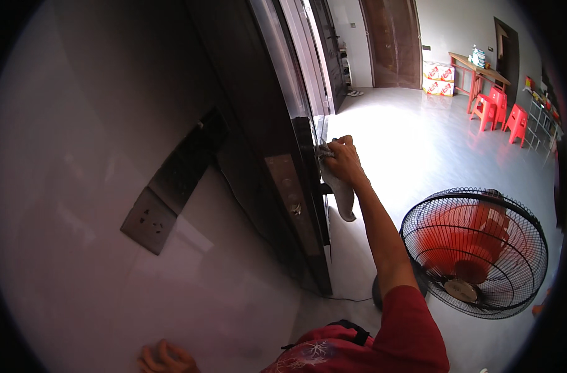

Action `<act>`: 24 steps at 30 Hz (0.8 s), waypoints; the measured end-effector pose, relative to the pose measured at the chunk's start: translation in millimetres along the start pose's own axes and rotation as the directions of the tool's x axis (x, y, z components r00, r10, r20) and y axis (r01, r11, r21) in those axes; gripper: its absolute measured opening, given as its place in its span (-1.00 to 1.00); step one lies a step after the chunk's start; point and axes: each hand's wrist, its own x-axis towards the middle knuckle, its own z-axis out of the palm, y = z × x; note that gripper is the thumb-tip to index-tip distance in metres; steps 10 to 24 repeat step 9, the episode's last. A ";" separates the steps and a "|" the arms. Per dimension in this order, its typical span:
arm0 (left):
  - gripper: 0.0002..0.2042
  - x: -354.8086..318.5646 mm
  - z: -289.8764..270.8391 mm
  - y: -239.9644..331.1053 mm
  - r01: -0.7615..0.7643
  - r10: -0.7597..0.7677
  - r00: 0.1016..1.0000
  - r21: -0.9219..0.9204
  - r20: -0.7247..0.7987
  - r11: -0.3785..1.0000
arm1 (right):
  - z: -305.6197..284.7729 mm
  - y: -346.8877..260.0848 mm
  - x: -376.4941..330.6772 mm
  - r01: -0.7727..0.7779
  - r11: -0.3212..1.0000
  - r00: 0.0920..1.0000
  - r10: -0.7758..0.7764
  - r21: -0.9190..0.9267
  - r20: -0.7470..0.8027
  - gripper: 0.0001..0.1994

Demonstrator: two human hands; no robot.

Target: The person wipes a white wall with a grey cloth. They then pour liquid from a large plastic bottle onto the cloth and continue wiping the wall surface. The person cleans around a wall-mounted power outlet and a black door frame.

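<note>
My right hand (345, 163) is stretched out to the dark door (258, 112), its fingers closed on a grey cloth (340, 198). The cloth is bunched at the fingertips against the far side of the door, and its loose end hangs below the hand. Just under the hand, a dark door handle (326, 188) juts out, partly behind the cloth. A metal lock plate (289, 193) runs down the door's edge. At the lower left my left hand (168, 359) is next to the pale wall, fingers apart and slightly bent, holding nothing; its lower part is cut off.
A standing fan (476, 252) with a black cage and red blades stands close by on the right. Wall sockets (149, 221) are at the left. Farther off are red stools (516, 124), a wooden table (482, 69), stacked cartons (438, 78) and a brown door (392, 43).
</note>
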 end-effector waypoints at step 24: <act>-0.83 4.6 7.3 2.8 -0.032 0.033 0.999 0.023 -0.020 0.999 | -2.5 -11.7 41.2 -0.339 0.928 0.928 0.358 0.156 -0.108 -0.73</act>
